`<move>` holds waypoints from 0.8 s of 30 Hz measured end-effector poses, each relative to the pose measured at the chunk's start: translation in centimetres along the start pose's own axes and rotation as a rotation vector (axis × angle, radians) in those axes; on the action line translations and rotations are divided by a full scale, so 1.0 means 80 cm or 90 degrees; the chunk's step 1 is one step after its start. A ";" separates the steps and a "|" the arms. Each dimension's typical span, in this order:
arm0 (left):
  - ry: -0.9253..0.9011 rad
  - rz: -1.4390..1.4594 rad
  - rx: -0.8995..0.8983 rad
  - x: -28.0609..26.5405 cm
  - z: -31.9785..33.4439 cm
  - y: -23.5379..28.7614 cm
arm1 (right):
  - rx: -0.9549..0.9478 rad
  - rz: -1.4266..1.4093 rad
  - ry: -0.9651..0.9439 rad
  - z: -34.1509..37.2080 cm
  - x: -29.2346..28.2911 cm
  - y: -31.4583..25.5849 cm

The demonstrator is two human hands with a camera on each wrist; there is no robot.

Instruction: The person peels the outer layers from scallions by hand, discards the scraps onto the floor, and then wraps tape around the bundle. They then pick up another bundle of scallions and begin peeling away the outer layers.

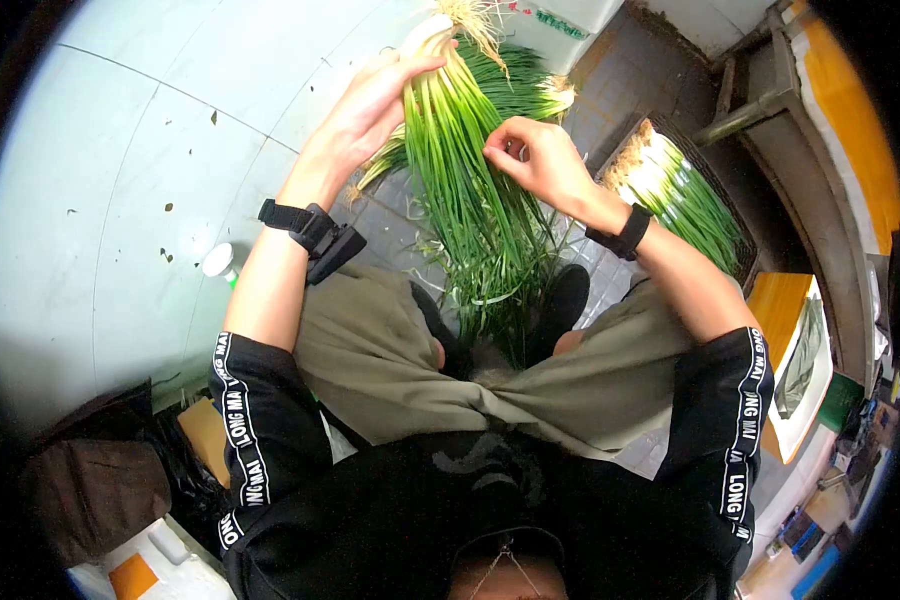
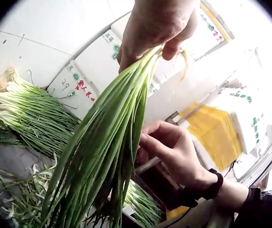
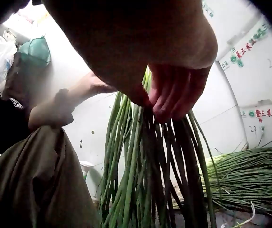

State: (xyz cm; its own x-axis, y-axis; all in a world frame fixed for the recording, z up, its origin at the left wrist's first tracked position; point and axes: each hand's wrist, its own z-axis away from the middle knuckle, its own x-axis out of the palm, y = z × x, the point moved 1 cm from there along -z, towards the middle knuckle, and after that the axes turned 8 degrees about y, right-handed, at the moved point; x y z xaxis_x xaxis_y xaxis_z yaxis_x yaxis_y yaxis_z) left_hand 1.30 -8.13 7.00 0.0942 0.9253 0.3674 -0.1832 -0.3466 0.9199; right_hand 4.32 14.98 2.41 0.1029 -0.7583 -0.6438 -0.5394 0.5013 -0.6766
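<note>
My left hand [image 1: 368, 105] grips a bunch of green onions [image 1: 455, 130] near its white ends, roots upward. The long green leaves hang down between the knees. At the right edge of the bunch, my right hand [image 1: 545, 165] has its fingers curled, with thumb and forefinger pinching at the leaves. From the right wrist view, the right fingers [image 3: 174, 95] lie right against the hanging leaves. In the left wrist view, the left hand [image 2: 159, 28] holds the bunch from above, and the right hand [image 2: 174, 149] is beside the leaves.
More green onions [image 2: 36, 109] lie on the floor by white boxes [image 2: 98, 59]. To the right stands a dark crate [image 1: 735, 215] with neatly laid green onions [image 1: 675, 185]. Loose leaf scraps [image 2: 22, 194] litter the floor. A metal-legged table [image 1: 740, 118] stands at the far right.
</note>
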 end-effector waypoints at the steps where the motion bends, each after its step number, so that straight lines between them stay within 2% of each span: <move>1: 0.002 0.001 -0.002 0.001 0.002 0.001 | 0.017 0.005 -0.012 -0.002 0.000 0.003; 10: 0.013 -0.023 -0.012 -0.006 0.007 0.005 | 0.055 0.022 -0.037 0.001 -0.013 0.021; 15: 0.019 -0.015 0.038 -0.015 0.006 0.006 | 0.104 0.037 -0.101 0.012 -0.026 0.043; 18: 0.053 -0.078 0.062 -0.033 0.008 0.004 | 0.125 0.050 -0.127 0.024 -0.031 0.070; 19: 0.057 -0.043 0.023 -0.039 0.006 0.001 | 0.146 0.067 -0.152 0.028 -0.033 0.076; 23: 0.101 -0.074 0.002 -0.085 -0.008 -0.010 | 0.130 0.149 -0.216 0.056 -0.025 0.132; 24: 0.103 -0.063 -0.004 -0.074 0.002 -0.011 | 0.135 0.153 -0.227 0.061 -0.020 0.146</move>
State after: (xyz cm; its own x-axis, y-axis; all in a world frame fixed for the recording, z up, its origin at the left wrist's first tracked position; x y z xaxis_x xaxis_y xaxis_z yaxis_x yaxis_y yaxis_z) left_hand 1.01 -13.35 4.06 -0.0463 0.9675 0.2486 -0.1876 -0.2529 0.9491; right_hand 1.94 24.10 -6.22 0.2964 -0.4382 -0.8486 -0.4040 0.7476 -0.5271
